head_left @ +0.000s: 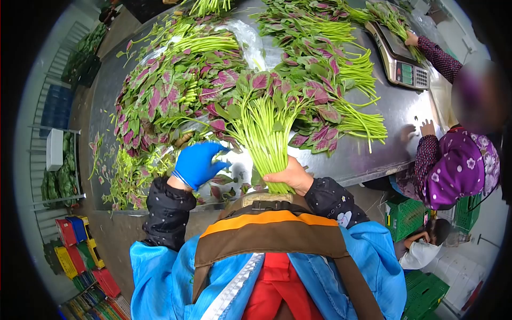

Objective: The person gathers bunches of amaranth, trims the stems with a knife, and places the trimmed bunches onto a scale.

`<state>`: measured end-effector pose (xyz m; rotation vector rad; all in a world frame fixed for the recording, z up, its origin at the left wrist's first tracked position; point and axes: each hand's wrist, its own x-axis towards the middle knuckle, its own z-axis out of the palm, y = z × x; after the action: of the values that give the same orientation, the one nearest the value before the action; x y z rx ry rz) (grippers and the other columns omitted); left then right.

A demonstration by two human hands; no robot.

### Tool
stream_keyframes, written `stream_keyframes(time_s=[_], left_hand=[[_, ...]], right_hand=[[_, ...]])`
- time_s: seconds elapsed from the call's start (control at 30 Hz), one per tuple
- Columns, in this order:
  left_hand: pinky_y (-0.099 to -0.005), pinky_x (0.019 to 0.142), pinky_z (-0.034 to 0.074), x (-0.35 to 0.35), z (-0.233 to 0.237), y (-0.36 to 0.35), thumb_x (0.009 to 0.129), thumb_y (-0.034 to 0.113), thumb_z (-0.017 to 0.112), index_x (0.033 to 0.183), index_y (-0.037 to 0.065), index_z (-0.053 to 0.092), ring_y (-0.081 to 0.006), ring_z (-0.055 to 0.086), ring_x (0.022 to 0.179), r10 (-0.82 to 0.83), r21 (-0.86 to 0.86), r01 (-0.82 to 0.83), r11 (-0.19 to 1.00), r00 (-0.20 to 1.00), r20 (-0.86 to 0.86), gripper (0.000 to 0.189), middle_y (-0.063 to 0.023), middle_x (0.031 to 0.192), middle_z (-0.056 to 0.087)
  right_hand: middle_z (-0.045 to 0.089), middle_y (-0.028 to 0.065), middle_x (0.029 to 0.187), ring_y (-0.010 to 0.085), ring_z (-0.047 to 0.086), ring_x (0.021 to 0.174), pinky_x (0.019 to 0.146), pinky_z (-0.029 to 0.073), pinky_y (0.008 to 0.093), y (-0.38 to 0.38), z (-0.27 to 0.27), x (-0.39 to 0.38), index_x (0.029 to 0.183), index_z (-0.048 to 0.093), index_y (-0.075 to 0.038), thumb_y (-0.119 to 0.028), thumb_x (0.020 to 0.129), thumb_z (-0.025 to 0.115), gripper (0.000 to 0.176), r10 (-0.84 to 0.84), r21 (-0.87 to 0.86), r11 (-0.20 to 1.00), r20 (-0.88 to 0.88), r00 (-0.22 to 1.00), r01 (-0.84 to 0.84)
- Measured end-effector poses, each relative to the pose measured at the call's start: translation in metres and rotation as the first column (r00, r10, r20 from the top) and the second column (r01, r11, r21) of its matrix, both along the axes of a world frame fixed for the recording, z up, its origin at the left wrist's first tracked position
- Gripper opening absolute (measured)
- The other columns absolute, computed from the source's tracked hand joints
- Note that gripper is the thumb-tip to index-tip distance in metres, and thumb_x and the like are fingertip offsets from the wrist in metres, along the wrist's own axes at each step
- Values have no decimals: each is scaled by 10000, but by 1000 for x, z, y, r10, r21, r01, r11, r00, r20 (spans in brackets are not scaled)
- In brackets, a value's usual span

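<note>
My right hand (293, 175), bare, is wrapped round the lower stems of a bunch of red-and-green amaranth (265, 130), its leaves pointing away from me. To the left, my left hand (197, 164) wears a blue glove; its fingers and thumb are apart and nothing shows between them. It hovers beside the bunch, over loose leaves and trimmings near the table's front edge. A big heap of amaranth (154, 101) lies beyond the glove. Several bunches (357, 120) are laid in a row to the right, stems facing right.
The metal table (368, 154) reaches across in front of me. At its right side a co-worker in a purple flowered head covering (461, 165) holds greens on a digital scale (405, 72). Clear plastic (246, 40) lies among the greens. Green crates (405, 216) and another person are at lower right; coloured crates (80, 242) stand left.
</note>
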<state>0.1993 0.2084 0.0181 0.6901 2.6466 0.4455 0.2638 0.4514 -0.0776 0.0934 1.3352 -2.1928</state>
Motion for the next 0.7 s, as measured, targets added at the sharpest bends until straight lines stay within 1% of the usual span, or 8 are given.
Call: stream_keyframes(time_s=[0.03,0.1,0.17,0.3,0.4,0.43,0.5,0.7], left_hand=[[-337,655,504,-2,15,21,756,251,728,1030,102,657,-240,649,733,126,308,-127,943,992,24,321,-94,916,665],[-356,703,505,-4,23,63,726,265,748,1068,99,642,-270,646,816,302,551,-294,781,950,78,395,-103,964,658],[-355,717,503,-13,-7,88,724,269,744,1089,97,630,-286,638,850,267,520,-61,852,905,-332,419,-107,1004,650],[-353,659,498,-21,-38,103,733,288,719,888,84,675,-287,644,754,179,278,-129,952,970,-163,260,-108,856,660],[-295,598,475,-8,-19,86,768,234,703,854,81,684,-150,582,602,51,391,-149,908,967,250,176,-83,740,651],[-273,604,477,-2,-17,74,793,187,691,879,78,693,-99,546,624,-161,567,-173,805,857,489,139,-39,752,660],[-249,653,487,-1,22,54,792,137,698,906,57,695,-96,571,688,-218,272,-45,961,481,849,139,-11,808,669],[-319,833,485,21,-43,6,768,149,735,1228,35,554,-156,587,928,-41,273,-275,922,632,774,507,-64,1087,631]], right_hand=[[588,36,1054,135,562,947,837,463,294,0,1,1,1190,515,-36,-1,719,720,515,6,-1,1000,-4,1000,-6],[588,39,1064,139,563,955,841,463,298,1,1,0,1196,510,-36,-3,720,721,521,36,14,999,37,999,-37],[587,41,1071,142,564,961,842,464,301,2,3,-1,1201,504,-37,-7,721,722,528,47,19,999,56,997,-48],[586,48,1078,149,565,975,850,459,303,3,1,2,1215,492,-36,-17,721,721,545,20,35,999,38,999,-21],[585,50,1093,150,562,990,868,448,303,5,-2,2,1217,496,-32,-14,720,716,544,30,30,999,50,998,-32],[585,50,1100,149,560,995,875,444,302,4,-3,0,1219,497,-31,-13,720,715,545,29,30,999,66,997,-31],[589,50,1104,145,557,1004,885,439,297,3,5,0,1223,501,-29,-7,719,714,547,10,35,999,-31,999,-9],[584,51,1117,140,553,1015,892,437,292,2,3,2,1230,492,-30,-2,734,714,543,-20,-10,1000,17,1000,20]])
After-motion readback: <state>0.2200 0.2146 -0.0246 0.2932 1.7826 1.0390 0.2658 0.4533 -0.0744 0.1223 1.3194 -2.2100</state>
